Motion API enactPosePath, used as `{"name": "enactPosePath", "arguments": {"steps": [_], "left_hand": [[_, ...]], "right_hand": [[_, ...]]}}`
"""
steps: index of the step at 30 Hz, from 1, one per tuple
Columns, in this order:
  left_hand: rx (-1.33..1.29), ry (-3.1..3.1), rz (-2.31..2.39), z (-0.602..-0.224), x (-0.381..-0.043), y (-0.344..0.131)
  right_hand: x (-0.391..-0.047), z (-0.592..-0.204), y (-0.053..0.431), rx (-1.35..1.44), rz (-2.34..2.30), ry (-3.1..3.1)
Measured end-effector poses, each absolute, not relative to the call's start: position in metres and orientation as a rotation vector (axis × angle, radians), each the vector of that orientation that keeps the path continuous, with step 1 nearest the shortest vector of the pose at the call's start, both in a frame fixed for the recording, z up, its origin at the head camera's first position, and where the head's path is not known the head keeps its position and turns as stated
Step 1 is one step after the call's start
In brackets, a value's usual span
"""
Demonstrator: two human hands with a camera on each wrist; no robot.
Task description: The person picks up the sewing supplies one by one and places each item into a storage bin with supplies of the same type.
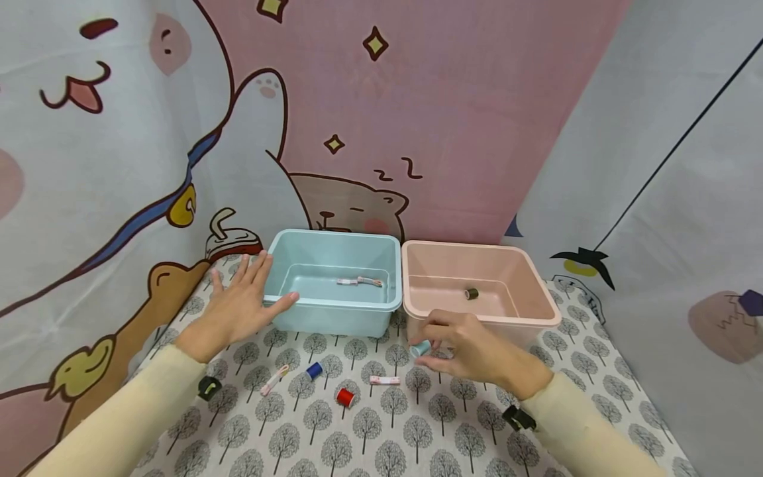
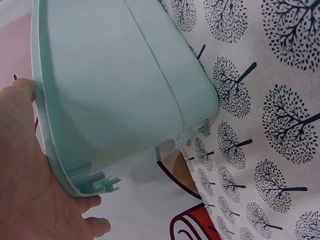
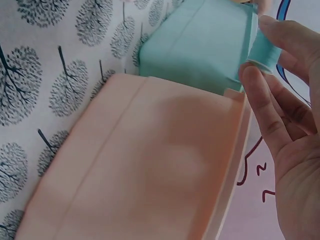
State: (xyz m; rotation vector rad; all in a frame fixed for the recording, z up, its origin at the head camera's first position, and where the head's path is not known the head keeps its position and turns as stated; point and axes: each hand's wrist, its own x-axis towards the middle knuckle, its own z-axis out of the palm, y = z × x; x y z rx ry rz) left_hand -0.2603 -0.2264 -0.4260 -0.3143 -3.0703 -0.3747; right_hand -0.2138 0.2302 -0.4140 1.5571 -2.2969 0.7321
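Observation:
My right hand (image 1: 471, 348) pinches a light blue spool of thread (image 1: 420, 349) between thumb and fingers, just in front of the pink bin's near wall. In the right wrist view, the spool (image 3: 264, 51) sits at the fingertips near the bin's rim. My left hand (image 1: 238, 305), fingers spread, rests on the left rim of the light blue bin (image 1: 334, 318). Inside that bin lie small pale patterned strips (image 1: 359, 281). The pink bin (image 1: 539, 324) beside it has a dark green spool of thread (image 1: 471, 293) on its floor.
On the tree-print cloth (image 1: 366, 424) in front of the bins lie a blue spool (image 1: 314, 371), a red spool (image 1: 345, 397), a pale folded strip (image 1: 385, 380) and a slanted pale strip (image 1: 275, 380). Behind the bins hangs a cartoon-print cloth (image 1: 453, 132).

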Motion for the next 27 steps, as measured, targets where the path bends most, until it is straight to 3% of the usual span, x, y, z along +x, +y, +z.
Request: {"name": "enactPosePath", "arguments": {"steps": [27], "left_hand": [[-0.324,-3.063,-0.391,-0.426,-0.26,-0.226]], "right_hand": [[-0.247,-0.372,0.253,1.398,0.623,-2.19]]}}
